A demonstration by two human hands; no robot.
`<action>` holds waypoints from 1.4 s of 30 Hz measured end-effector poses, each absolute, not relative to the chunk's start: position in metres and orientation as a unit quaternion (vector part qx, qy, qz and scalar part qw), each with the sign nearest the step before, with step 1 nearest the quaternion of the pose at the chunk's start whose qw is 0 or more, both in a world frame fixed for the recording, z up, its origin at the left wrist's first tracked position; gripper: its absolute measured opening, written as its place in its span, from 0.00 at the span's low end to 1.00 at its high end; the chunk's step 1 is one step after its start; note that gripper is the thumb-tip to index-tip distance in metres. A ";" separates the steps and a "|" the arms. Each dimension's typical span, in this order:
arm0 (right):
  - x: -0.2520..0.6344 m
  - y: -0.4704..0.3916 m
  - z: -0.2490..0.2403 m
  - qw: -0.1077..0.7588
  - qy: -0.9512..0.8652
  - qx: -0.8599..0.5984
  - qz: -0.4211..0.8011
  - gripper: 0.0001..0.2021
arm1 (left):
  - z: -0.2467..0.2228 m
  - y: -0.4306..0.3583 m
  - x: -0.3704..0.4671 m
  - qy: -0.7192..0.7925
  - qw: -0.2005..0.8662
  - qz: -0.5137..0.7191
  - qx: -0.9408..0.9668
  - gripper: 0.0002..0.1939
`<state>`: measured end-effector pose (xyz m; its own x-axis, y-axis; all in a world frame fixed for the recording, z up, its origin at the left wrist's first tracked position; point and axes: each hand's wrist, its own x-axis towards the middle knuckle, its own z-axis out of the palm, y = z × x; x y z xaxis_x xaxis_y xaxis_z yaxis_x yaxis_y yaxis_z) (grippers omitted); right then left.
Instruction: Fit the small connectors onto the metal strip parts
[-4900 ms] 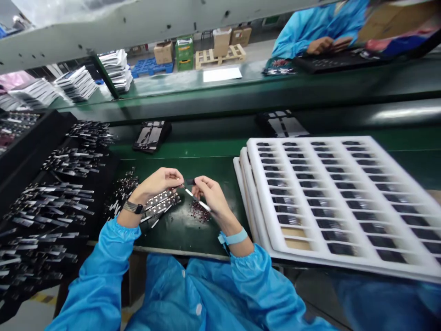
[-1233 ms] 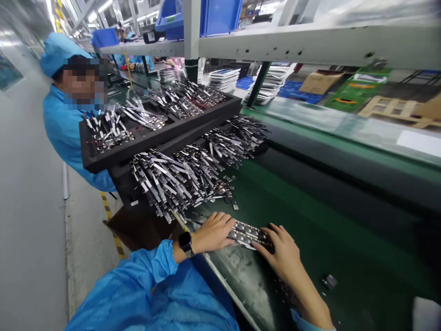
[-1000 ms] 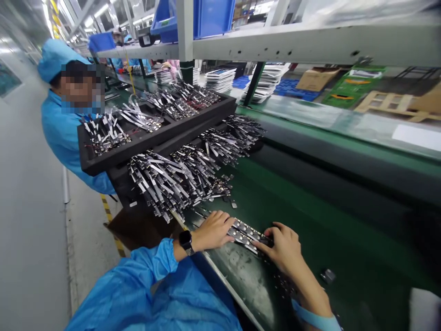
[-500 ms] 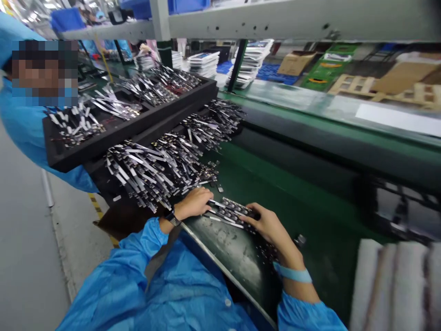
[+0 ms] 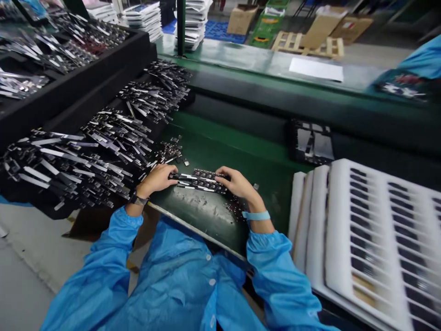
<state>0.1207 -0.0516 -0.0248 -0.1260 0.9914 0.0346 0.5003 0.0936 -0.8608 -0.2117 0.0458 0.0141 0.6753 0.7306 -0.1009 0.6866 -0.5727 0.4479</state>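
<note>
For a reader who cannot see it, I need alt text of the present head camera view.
A person's left hand and right hand touch opposite ends of small circuit-board strips at a green workbench. Heaps of ribbon-like parts lie at left; white foam trays, the nearest holding dark parts in slots, are at right.

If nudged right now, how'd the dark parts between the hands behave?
The dark parts look small and thin, so probably light and easily knocked askew. Their narrow pale tails likely flex. Lying flat, the parts seem unlikely to roll.
</note>
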 end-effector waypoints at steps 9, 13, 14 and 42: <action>0.123 -0.052 -0.021 0.359 -0.660 -0.526 0.398 0.09 | 0.011 0.056 -0.195 0.318 0.371 0.066 0.870 0.06; 0.125 -0.054 -0.019 0.360 -0.655 -0.518 0.417 0.10 | 0.017 0.058 -0.190 0.334 0.423 0.054 0.841 0.08; 0.125 -0.054 -0.019 0.360 -0.653 -0.516 0.422 0.10 | 0.020 0.058 -0.190 0.339 0.415 0.051 0.843 0.08; 0.117 -0.055 -0.023 0.336 -0.654 -0.569 0.370 0.10 | 0.006 0.044 -0.107 0.294 0.276 0.002 0.915 0.15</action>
<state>0.1166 -0.0555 -0.0227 -0.1280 0.9916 0.0183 0.4952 0.0799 -0.8651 -0.1070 0.0437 0.0057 0.8272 0.5390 -0.1585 0.5369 -0.6753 0.5057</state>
